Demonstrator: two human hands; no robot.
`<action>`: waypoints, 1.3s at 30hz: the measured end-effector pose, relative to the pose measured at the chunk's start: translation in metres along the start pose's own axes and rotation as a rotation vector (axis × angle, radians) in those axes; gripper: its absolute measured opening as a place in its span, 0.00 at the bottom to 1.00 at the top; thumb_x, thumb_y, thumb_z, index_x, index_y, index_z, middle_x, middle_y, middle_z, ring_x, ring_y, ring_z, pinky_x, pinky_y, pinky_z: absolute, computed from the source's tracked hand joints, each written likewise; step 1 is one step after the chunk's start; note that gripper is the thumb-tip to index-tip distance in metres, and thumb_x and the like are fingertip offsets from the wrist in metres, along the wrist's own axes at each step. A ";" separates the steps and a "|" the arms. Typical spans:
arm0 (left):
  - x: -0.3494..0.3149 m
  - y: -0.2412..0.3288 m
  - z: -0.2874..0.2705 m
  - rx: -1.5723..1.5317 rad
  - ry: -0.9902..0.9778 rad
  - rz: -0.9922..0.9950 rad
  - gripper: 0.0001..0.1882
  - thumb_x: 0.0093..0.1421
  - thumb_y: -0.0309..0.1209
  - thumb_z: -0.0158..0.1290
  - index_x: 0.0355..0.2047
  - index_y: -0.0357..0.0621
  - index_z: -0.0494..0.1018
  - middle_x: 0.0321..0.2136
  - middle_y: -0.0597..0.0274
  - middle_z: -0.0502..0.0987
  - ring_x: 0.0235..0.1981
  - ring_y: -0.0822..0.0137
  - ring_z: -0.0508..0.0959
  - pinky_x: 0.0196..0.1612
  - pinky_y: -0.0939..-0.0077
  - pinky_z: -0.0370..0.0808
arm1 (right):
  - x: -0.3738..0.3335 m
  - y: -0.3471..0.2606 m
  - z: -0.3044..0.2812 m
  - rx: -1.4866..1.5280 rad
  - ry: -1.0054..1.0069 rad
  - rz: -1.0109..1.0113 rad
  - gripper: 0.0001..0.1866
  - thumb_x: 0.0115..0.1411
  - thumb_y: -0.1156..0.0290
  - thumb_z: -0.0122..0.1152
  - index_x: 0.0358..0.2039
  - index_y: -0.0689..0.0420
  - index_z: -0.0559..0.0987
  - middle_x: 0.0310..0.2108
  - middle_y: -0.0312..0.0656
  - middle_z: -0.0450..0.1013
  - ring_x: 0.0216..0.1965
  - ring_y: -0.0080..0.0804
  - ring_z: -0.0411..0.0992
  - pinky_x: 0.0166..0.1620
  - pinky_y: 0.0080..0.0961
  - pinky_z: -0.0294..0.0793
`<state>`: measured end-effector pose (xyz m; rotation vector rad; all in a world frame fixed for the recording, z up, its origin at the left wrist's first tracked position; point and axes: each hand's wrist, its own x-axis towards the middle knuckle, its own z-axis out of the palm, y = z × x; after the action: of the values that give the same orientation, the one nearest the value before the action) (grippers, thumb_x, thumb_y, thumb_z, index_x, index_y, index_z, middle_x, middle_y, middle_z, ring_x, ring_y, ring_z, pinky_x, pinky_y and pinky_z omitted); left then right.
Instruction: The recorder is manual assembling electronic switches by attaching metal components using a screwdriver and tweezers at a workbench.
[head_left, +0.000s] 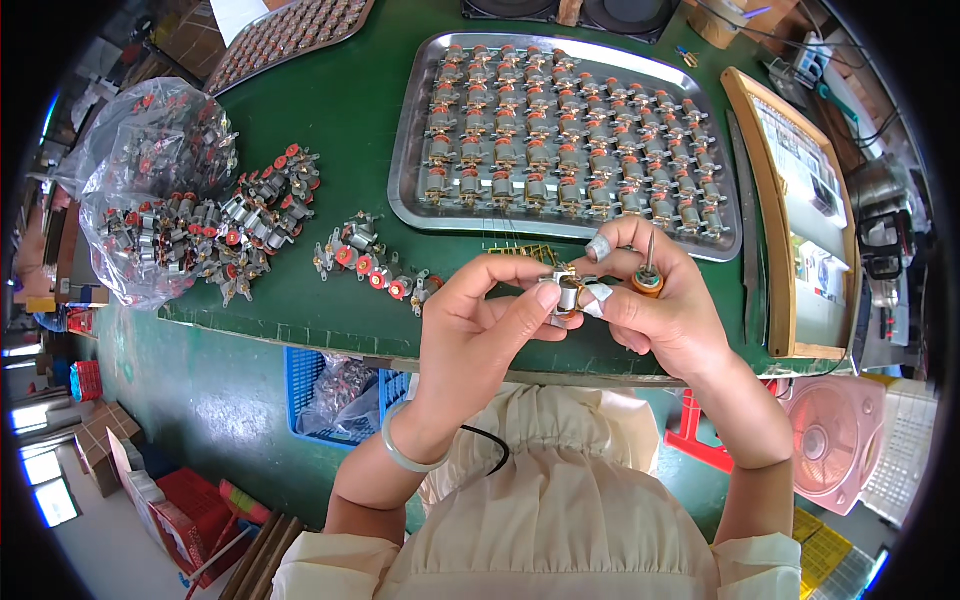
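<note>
Near the table's front edge, my left hand [490, 310] pinches a small silver motor-like part [568, 296] between thumb and fingers. My right hand [665, 310] meets it from the other side, its taped thumb and fingertips touching the part. Tucked in that same hand is a screwdriver [648, 275] with an orange handle, its thin shaft pointing up and away. Just beyond my fingers lies a strip of brass-coloured pieces [522, 252]. The exact contact on the part is partly hidden by my fingertips.
A metal tray [405, 180] holds rows of similar silver parts with orange discs. Loose parts [365, 260] and a plastic bag [150, 130] of them lie left. A wooden-framed board [755, 200] stands right, another filled tray [290, 40] far left. Below is a blue crate [305, 400].
</note>
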<state>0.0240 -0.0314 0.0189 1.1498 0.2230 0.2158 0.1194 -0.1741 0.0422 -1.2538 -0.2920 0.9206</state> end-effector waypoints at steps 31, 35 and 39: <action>0.008 -0.004 0.007 -0.390 0.081 0.023 0.20 0.57 0.26 0.46 0.50 0.39 0.59 0.40 0.48 0.72 0.36 0.58 0.76 0.36 0.74 0.77 | -0.033 0.030 -0.009 -0.808 0.093 -0.771 0.20 0.44 0.85 0.51 0.41 0.68 0.69 0.28 0.44 0.69 0.22 0.26 0.64 0.24 0.17 0.65; 0.010 -0.004 0.014 -0.391 0.147 0.029 0.18 0.59 0.29 0.43 0.50 0.39 0.60 0.40 0.50 0.71 0.36 0.61 0.76 0.35 0.77 0.77 | -0.029 0.041 0.001 -0.760 0.254 -0.793 0.18 0.47 0.83 0.53 0.41 0.69 0.69 0.27 0.45 0.69 0.20 0.27 0.62 0.23 0.19 0.64; 0.010 -0.007 0.014 -0.404 0.142 0.069 0.19 0.57 0.26 0.46 0.49 0.38 0.60 0.41 0.48 0.71 0.37 0.58 0.76 0.37 0.74 0.76 | -0.027 0.044 0.006 -0.888 0.279 -0.845 0.17 0.48 0.82 0.53 0.41 0.69 0.70 0.26 0.44 0.68 0.21 0.26 0.63 0.23 0.18 0.64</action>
<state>0.0381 -0.0436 0.0175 0.7420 0.2519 0.3861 0.0800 -0.1890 0.0123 -1.8018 -0.9829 -0.1709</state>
